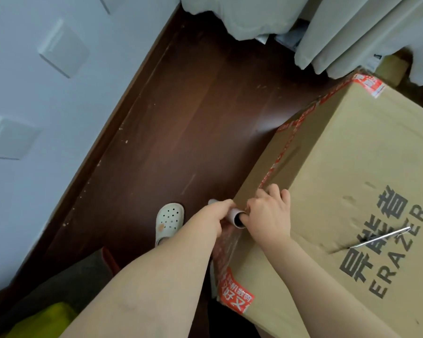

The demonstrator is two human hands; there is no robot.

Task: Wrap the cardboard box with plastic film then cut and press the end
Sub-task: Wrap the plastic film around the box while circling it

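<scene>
Gripping film roll (237, 216) ends with curled left hand (217, 214) and right hand (270, 214), cardboard box (340, 176) under the right.

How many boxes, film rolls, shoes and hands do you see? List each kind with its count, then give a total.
box: 1
roll: 1
shoe: 1
hands: 2 (left hand, right hand, both gripping the roll)
total: 5
</scene>
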